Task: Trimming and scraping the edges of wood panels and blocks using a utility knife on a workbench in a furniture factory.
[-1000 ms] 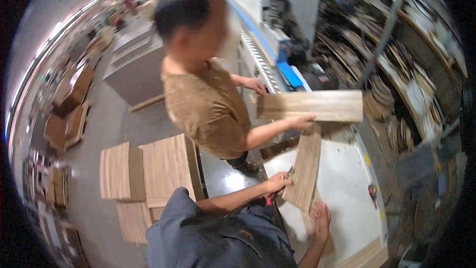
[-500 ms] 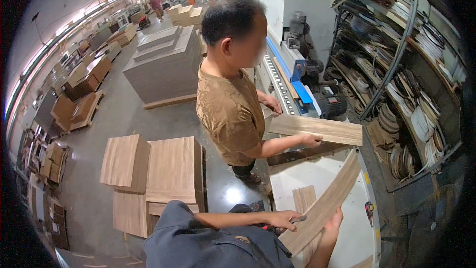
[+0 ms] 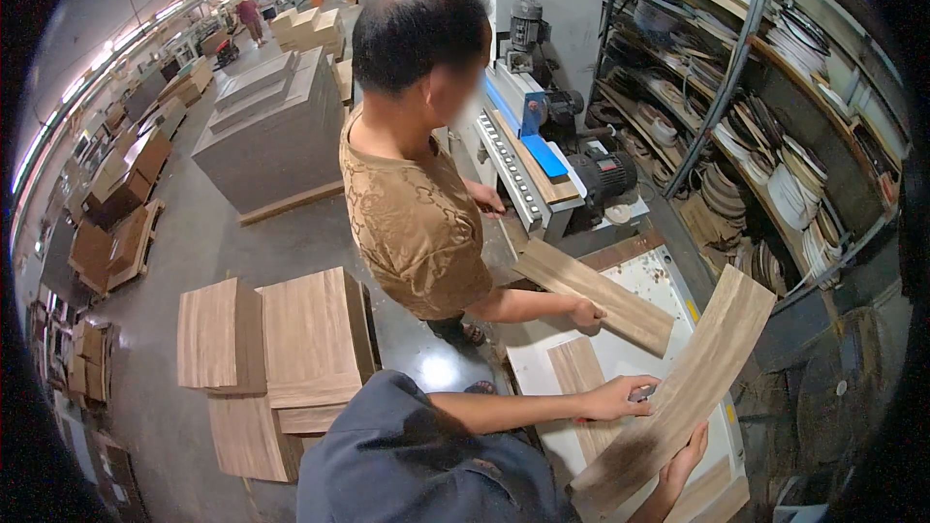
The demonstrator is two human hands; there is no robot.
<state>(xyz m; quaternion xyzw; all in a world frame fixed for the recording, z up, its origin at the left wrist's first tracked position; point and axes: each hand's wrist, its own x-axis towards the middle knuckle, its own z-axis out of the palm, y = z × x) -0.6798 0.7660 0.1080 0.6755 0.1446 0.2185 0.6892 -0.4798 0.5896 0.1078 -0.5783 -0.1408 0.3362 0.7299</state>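
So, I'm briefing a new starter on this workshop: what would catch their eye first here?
Probably the long wood-grain laminate plank held tilted in the foreground, with the left hand on its near edge and the right hand under its lower end. Just beyond, a co-worker in a brown patterned shirt grips a second wood-grain plank over the white worktable.

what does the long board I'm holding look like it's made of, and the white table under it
Long board: wood-grain face in matte brown, likely laminated or veneered panel; solid wood can't be ruled out. White table: smooth white surface, possibly painted or laminated, speckled with debris; core not visible.
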